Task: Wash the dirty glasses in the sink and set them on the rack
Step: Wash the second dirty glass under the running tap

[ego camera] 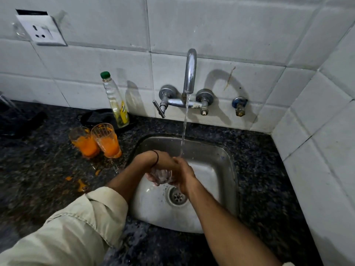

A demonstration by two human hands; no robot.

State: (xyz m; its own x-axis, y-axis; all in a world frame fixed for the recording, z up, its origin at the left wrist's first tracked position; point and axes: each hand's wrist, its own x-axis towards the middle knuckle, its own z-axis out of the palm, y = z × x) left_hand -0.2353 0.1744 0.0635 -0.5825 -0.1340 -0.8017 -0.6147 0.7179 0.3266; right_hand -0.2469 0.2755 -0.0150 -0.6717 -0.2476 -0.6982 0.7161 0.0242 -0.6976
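Over the steel sink (221, 156) both my hands hold one clear glass (161, 176). My left hand (165, 160) wraps round it from the far left side, and my right hand (183, 174) grips it from the right. Water runs from the tap (190, 72) and its stream (184, 131) lands where my hands meet. Two dirty glasses with orange residue, one (84, 142) beside the other (107, 140), stand on the dark counter left of the sink. No rack is in view.
A dish soap bottle (116, 101) with a green cap stands against the tiled wall behind the dirty glasses. Orange spills (81, 184) dot the granite counter (48, 169). A wall socket (41, 29) sits at upper left. The drain (177, 196) lies under my hands.
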